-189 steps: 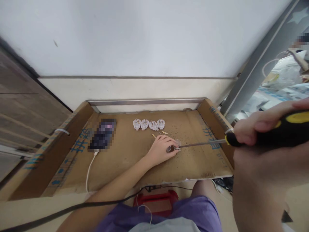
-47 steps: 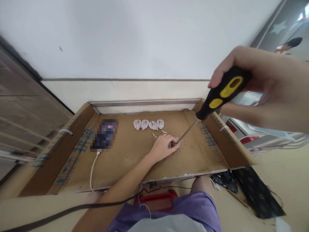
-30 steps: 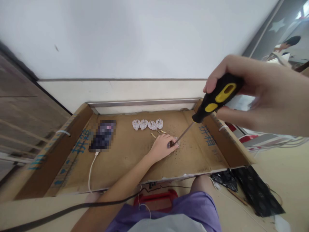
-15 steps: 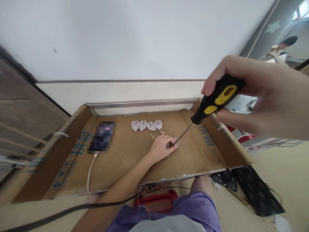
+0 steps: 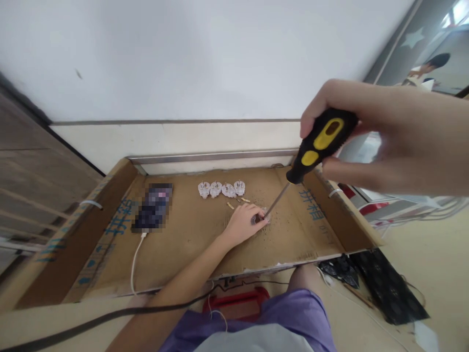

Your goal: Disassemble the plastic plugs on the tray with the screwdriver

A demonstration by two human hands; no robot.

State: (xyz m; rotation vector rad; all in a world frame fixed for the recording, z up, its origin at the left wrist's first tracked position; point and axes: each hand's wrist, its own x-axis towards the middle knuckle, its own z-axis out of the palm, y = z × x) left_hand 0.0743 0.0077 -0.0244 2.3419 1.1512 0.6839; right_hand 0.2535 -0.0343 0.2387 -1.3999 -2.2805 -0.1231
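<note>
My right hand [image 5: 381,142] is wrapped round the black and yellow handle of a screwdriver [image 5: 318,144], high at the right. Its steel shaft slants down to a small clear plug part [image 5: 261,217] on the cardboard. My left hand [image 5: 244,222] lies on the cardboard and pinches that part, which its fingers mostly hide. Just beyond my left hand lies a row of several white plug pieces [image 5: 221,189] with a few small brass pins [image 5: 238,201] beside them.
The work surface is a flattened cardboard box [image 5: 176,244] with raised flaps, against a white wall. A phone [image 5: 152,208] with a white cable [image 5: 136,254] lies at the left. A black cable crosses below; a red object [image 5: 234,303] sits under the front edge.
The screwdriver went from nearly level to steeply tilted, handle raised up and left. In the last second my right hand drifted slightly left; my left hand stayed on the part.
</note>
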